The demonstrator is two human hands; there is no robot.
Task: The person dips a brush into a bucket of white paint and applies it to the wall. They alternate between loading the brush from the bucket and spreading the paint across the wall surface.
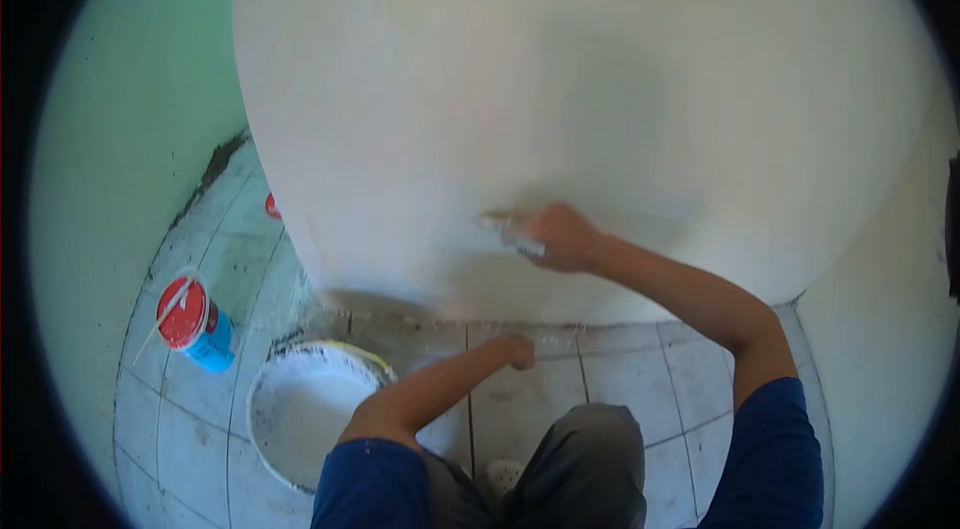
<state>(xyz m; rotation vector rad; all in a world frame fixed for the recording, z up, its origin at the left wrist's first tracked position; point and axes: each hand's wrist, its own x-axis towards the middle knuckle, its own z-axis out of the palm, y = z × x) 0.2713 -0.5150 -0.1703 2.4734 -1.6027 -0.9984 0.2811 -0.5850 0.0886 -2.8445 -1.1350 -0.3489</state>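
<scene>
My right hand (pixel 562 237) grips a putty knife (pixel 508 232) and presses its blade flat against the white wall (pixel 560 79), low down near the floor. My left hand (pixel 517 350) hangs in a loose fist just above the tiled floor (pixel 620 369), holding nothing that I can see. A white bucket (pixel 300 409) of white paste stands on the floor to the left of my left arm. Both arms wear short dark blue sleeves, and my knee in grey trousers shows at the bottom.
A small blue can with a red lid (pixel 196 324) stands on the tiles at the left, a stick lying across it. A green wall (pixel 130 109) closes the left side. A red object (pixel 271 206) peeks out at the wall's corner.
</scene>
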